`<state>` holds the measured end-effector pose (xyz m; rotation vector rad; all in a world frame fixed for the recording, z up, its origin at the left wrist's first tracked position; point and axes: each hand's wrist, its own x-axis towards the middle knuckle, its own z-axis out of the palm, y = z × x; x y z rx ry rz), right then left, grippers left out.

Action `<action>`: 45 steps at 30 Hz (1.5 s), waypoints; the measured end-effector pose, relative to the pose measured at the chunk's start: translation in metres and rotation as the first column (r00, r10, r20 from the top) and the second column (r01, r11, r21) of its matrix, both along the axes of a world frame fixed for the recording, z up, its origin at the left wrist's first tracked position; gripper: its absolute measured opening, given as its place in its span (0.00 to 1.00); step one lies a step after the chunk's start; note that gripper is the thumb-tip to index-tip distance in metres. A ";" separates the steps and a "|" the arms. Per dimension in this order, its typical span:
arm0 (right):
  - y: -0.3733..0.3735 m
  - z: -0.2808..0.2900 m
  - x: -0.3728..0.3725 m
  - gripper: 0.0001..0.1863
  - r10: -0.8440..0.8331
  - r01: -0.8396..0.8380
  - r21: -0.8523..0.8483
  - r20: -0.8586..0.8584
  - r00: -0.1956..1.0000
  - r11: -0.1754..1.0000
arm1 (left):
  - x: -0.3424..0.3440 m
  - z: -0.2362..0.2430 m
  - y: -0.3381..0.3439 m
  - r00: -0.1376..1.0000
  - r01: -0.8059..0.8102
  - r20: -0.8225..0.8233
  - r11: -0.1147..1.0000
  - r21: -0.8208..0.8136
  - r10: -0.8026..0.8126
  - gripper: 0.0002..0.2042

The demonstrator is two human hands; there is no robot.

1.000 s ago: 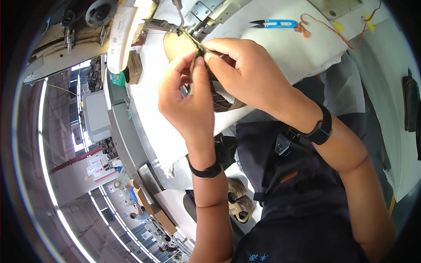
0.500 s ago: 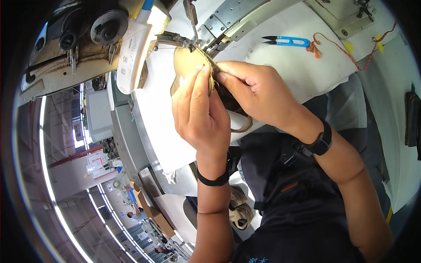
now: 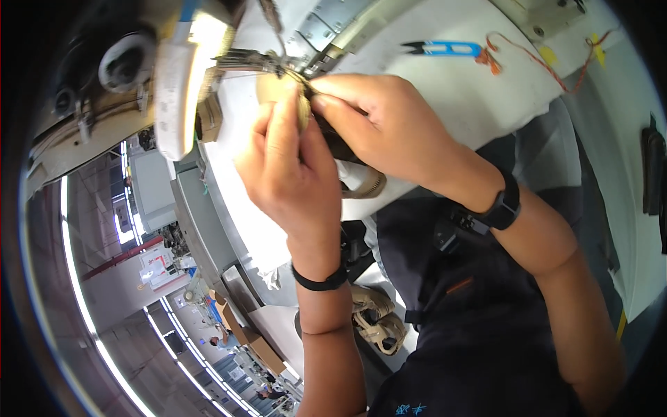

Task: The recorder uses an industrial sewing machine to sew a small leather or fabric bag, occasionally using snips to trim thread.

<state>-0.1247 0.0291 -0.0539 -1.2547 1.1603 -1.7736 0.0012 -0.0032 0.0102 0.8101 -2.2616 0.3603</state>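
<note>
A tan and dark brown shoe piece (image 3: 365, 182) with a pale lining is held under the sewing machine's metal foot and needle assembly (image 3: 278, 64), partly hidden by my hands. My left hand (image 3: 288, 163) pinches the piece's tan edge, fingers pointing up toward the needle. My right hand (image 3: 379, 128) grips the same edge from the right, its thumb and index finger close to the left fingers. Blue thread snips (image 3: 448, 49) lie at the upper right, with orange thread (image 3: 566, 83) beside them.
A white lamp housing (image 3: 174, 97) and machine body (image 3: 104, 76) fill the upper left. Tan shoes (image 3: 379, 323) sit below the table edge. Cardboard (image 3: 267, 354), ceiling lights and distant co-workers (image 3: 222, 340) show at the lower left. A pale panel (image 3: 618, 229) borders the right.
The whole view shifted down, then partly back up. My left fingers have changed their pinch along the tan edge, now covering more of it; my right hand keeps its hold.
</note>
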 end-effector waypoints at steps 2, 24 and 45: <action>-0.002 -0.001 0.002 0.09 -0.049 0.049 -0.006 -0.042 0.998 0.999 | -0.003 0.004 0.002 0.997 -0.066 0.043 0.998 0.012 0.065 0.14; 0.011 0.001 0.013 0.09 -0.187 0.185 -0.043 -0.027 0.982 0.982 | 0.004 0.019 0.004 0.924 0.053 -0.325 0.776 0.628 0.200 0.10; 0.018 0.014 0.006 0.13 -0.101 0.101 0.033 -0.003 0.995 0.994 | -0.004 0.014 0.003 0.988 -0.033 -0.135 0.964 0.264 0.071 0.08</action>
